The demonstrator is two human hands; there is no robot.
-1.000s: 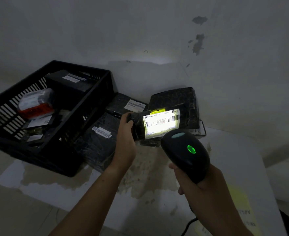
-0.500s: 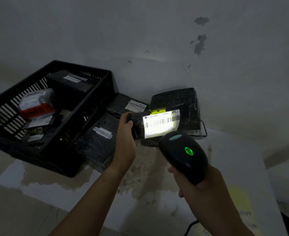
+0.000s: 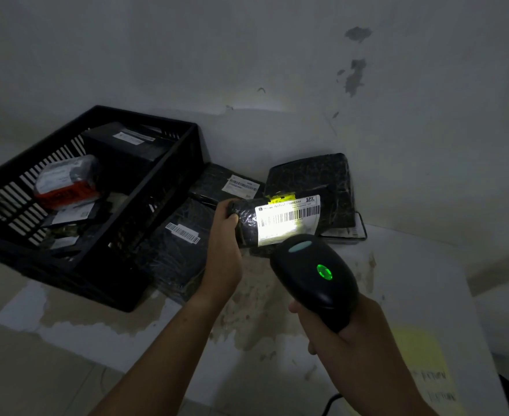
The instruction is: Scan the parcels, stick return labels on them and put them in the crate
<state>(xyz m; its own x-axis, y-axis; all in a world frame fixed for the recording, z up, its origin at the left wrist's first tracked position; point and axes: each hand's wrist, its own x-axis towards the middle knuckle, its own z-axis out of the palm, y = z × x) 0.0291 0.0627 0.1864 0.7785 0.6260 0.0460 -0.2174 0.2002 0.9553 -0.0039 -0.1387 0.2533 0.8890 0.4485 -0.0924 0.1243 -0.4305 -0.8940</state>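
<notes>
Parcel scan under way
Left hand grasps it; right hand grasps scanner. Crate part-filled; other parcels remain.

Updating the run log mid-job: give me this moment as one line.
phase: scanning | left hand: holds parcel, label lit | right hand: grips scanner, lit green | crate: part filled

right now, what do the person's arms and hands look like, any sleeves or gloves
The left arm and right arm are bare up to the frame's edge, with no sleeves in view. The left hand and right hand wear no gloves, and no watch, bracelet or ring shows. The light is dim, so small marks could be missed.
</notes>
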